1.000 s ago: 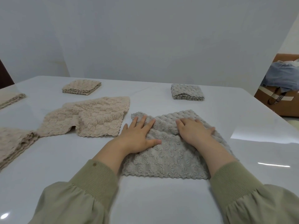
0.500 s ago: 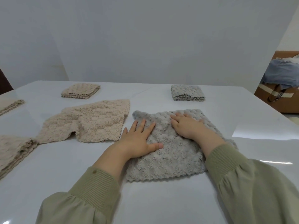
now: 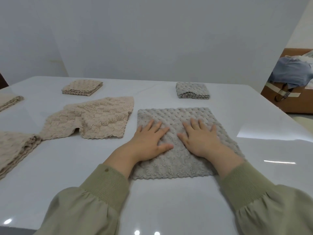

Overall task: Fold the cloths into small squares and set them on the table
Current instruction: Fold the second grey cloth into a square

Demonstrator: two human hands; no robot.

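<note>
Grey cloth lies flat on the white table, near centre, folded to a broad square with its scalloped edge nearest the person. Left hand and right hand both press on it side by side, palms down, fingers straight and spread, gripping nothing. Folded grey square sits beyond it. Rumpled beige cloth lies just left, apart from the grey one. Folded beige square at far left-centre; beige stack at left edge. Off the table at right, cardboard box holds a heap of blue fabric; a striped strap hangs over its side.
</note>
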